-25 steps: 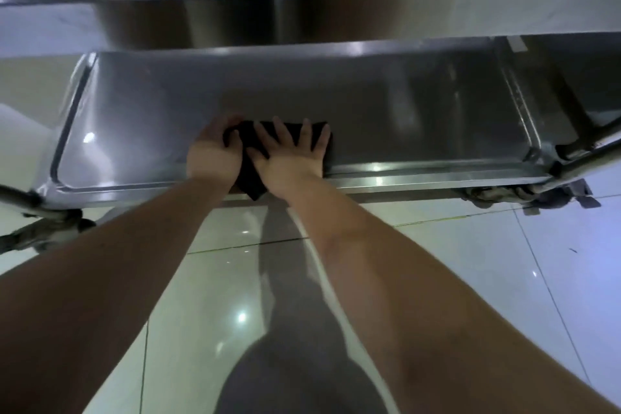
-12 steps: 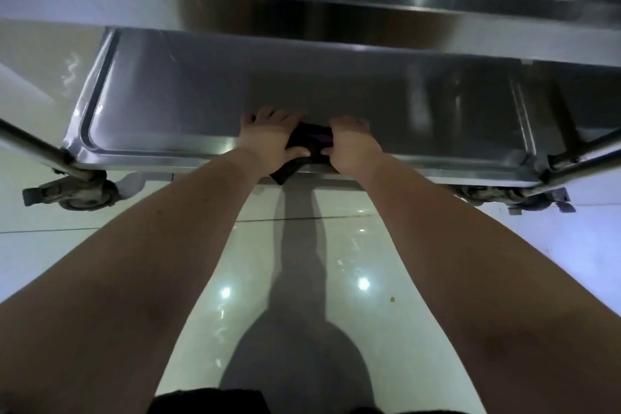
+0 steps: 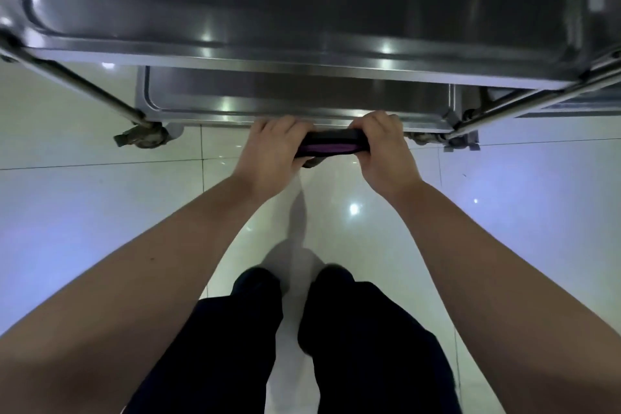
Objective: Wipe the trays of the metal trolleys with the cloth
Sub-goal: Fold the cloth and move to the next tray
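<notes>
The floor (image 3: 100, 212) is glossy pale tile with thin dark joints, and lights show on it as bright spots. A metal trolley (image 3: 80, 81) stands on it on wheels. The left castor (image 3: 144, 138) sits under the near left corner and the right castor (image 3: 460, 141) under the near right. The trolley carries two steel trays, one above the other. The upper tray (image 3: 268, 57) fills the top of the view, its sunken bed dark and streaked with reflections. The lower tray (image 3: 302, 91) shows only as a narrow strip beneath it. The person's dark-trousered legs (image 3: 369, 346) stand on the tile near the trolley.
</notes>
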Motion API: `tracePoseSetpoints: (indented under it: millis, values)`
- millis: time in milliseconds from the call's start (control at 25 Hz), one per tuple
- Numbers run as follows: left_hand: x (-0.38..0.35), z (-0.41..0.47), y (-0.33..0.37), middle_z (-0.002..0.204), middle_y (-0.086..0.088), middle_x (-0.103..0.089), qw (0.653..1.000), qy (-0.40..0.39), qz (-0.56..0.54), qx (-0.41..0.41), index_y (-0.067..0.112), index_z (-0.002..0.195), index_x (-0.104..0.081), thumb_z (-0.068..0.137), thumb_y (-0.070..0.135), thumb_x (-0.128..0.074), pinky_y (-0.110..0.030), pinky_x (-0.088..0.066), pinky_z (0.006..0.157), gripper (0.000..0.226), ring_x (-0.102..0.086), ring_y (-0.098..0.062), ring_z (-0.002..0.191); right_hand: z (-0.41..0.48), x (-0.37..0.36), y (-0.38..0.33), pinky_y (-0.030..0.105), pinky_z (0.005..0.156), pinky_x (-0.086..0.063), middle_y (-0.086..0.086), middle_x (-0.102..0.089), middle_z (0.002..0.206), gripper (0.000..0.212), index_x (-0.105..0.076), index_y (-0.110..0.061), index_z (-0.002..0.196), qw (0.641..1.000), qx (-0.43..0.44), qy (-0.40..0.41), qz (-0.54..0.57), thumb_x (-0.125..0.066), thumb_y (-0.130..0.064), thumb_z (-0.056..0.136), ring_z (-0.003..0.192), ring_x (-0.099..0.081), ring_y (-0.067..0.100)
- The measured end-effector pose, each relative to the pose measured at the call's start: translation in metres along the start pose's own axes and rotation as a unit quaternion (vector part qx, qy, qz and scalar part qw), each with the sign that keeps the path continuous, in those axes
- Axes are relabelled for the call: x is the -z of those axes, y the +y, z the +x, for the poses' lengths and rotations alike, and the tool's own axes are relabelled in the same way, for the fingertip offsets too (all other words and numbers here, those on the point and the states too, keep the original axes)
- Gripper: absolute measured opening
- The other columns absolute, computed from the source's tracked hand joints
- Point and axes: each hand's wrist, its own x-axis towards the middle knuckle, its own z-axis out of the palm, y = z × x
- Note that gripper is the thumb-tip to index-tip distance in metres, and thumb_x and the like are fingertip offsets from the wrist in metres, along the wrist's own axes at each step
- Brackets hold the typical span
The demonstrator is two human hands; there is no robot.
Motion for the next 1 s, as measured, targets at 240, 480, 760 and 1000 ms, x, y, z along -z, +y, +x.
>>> tracePoseSetpoints:
  millis: [240,480,760,1000]
  values:
    - [0.197,-0.032,0.092,0.108,-0.003,-0.063,0.997,0.054,0.058,-0.025,0.021,0.116,-0.06,0.086,0.048,-0.054,-0.04,-0.028,0.09,0.04,-0.056,-0.03,0.1,-0.043,0.171,-0.119,0.017,0.084,-0.025,0.013,-0.054,0.112,0.038,-0.061,-0.006,0.108,0.998,0.0,0.069,0.01,-0.06,0.012,0.075,0.104,-0.04,0.027]
    - [0.385,-0.036,0.178,0.087,0.008,-0.055,0.992,0.12,-0.007,-0.027,0.026,0.093,-0.06,0.073,0.055,-0.07,-0.031,-0.018,0.079,0.037,-0.055,-0.023,0.088,-0.082,0.345,-0.233,0.019,0.09,-0.023,0.015,-0.047,0.116,0.043,-0.061,-0.008,0.115,0.989,-0.025,0.143,-0.008,-0.062,0.007,0.075,0.106,-0.04,0.032]
    - [0.528,0.004,0.276,0.096,0.005,-0.062,0.968,0.186,-0.01,-0.168,0.025,0.097,-0.064,0.077,0.047,-0.075,-0.038,-0.028,0.091,0.031,-0.059,-0.022,0.094,-0.108,0.506,-0.288,0.023,0.096,-0.024,0.011,-0.046,0.116,0.046,-0.059,-0.009,0.119,0.967,-0.036,0.246,-0.048,-0.053,0.007,0.076,0.111,-0.037,0.027]
    - [0.593,0.07,0.395,0.104,0.005,-0.06,0.933,0.124,-0.023,-0.337,0.024,0.108,-0.063,0.083,0.03,-0.072,-0.031,-0.033,0.079,0.027,-0.057,-0.023,0.095,-0.146,0.641,-0.267,0.031,0.096,-0.034,0.006,-0.052,0.112,0.036,-0.059,-0.012,0.114,0.932,-0.073,0.333,-0.125,-0.058,0.0,0.081,0.107,-0.043,0.026]
